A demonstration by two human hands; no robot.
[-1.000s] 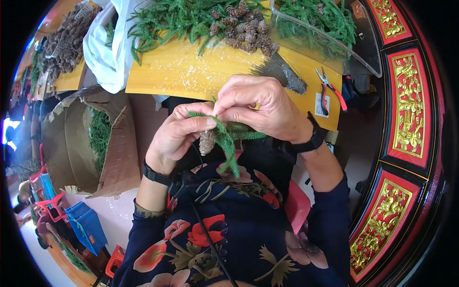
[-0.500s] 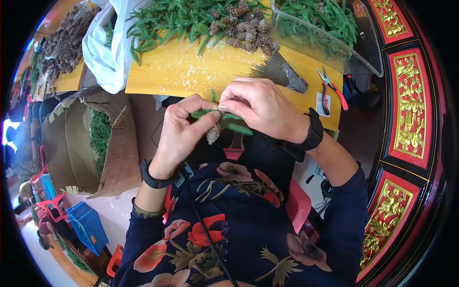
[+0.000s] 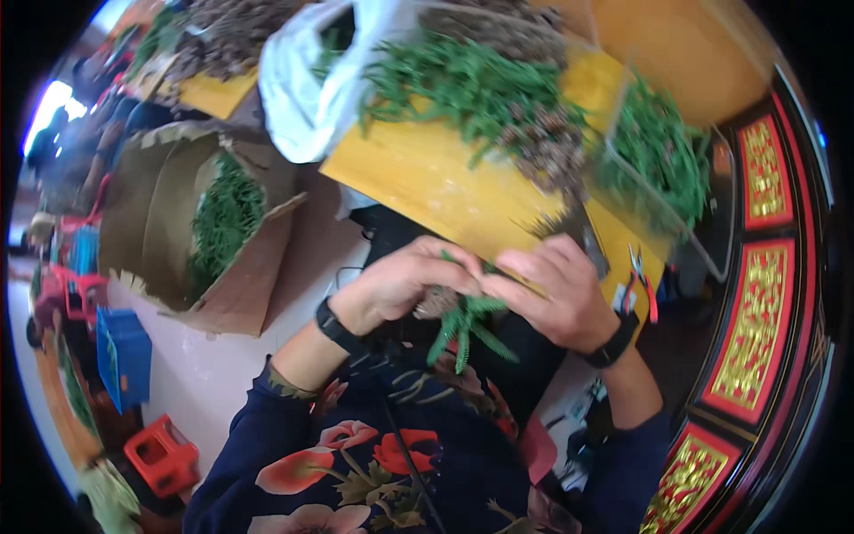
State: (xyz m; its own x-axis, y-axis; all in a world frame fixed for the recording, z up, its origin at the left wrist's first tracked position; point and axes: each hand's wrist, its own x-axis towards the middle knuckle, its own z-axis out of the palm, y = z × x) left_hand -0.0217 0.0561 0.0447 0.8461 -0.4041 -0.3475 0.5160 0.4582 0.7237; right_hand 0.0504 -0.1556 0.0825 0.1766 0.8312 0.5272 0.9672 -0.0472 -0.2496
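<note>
Above my lap, my left hand [image 3: 414,278] pinches a green artificial pine sprig [image 3: 469,327] near its stem. A brown pine cone [image 3: 436,303] sits against the sprig, just under the left fingers. My right hand [image 3: 559,294], somewhat blurred, has thumb and fingers closed together right beside the left fingertips, at the top of the sprig. What lies between the right fingertips is too small and smeared to name. The sprig's needled tips hang down and spread below both hands.
Beyond my hands, the yellow table [image 3: 409,169] bears green sprigs [image 3: 471,84], pine cones [image 3: 547,147], a bundle of thin wires [image 3: 583,238] and red-handled pliers [image 3: 637,283]. A clear bin [image 3: 663,165] stands right, a white bag [image 3: 307,89] left. An open cardboard box [image 3: 267,267] holds more greenery.
The view has swung, so the table now slants and sits further right. The sprig has turned and its tips hang below my hands. My right fingers have shifted to the right.
</note>
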